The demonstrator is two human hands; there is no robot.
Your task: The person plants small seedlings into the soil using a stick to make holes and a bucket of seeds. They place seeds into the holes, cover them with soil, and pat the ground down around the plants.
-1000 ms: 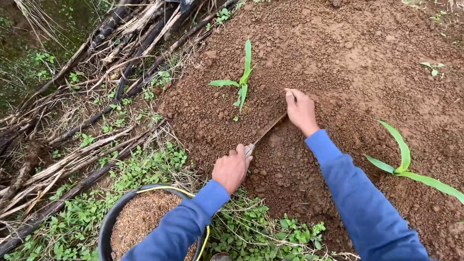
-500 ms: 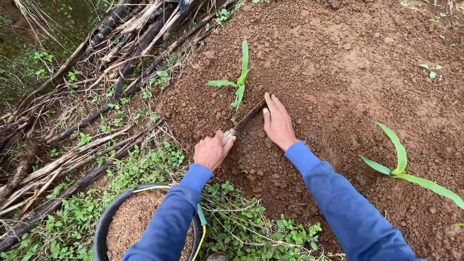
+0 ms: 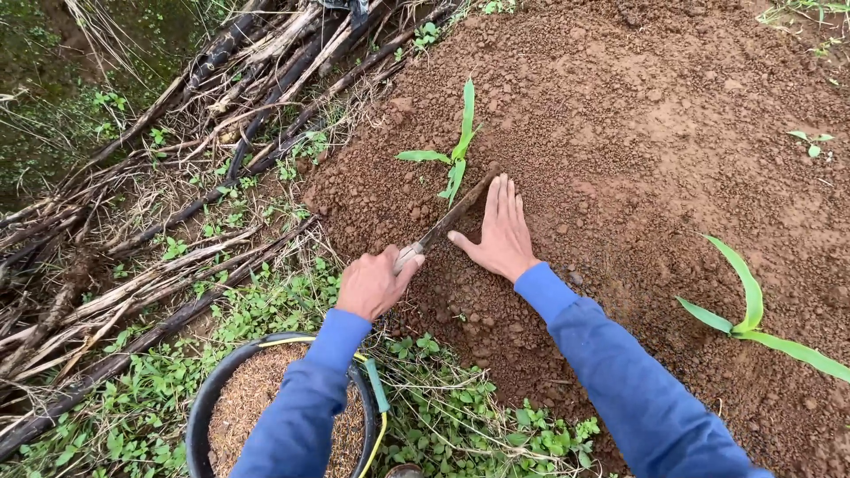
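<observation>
My left hand [image 3: 372, 283] grips the handle of a long knife [image 3: 447, 221], whose blade lies slanted in the brown soil [image 3: 620, 115] just right of a small green seedling [image 3: 456, 150]. My right hand [image 3: 498, 232] lies flat on the soil with fingers spread, its thumb side against the blade. Both arms wear blue sleeves.
A black bucket [image 3: 205, 403] with brownish granules stands at the bottom left among low weeds [image 3: 274, 310]. Dry stalks and sticks [image 3: 177, 159] lie along the left. A second seedling [image 3: 753, 310] grows at the right, and a tiny one [image 3: 810, 142] farther back.
The knife and my left hand have shifted left toward the seedling. My right hand moved from the blade's far end, down and left, and now lies flat beside the blade.
</observation>
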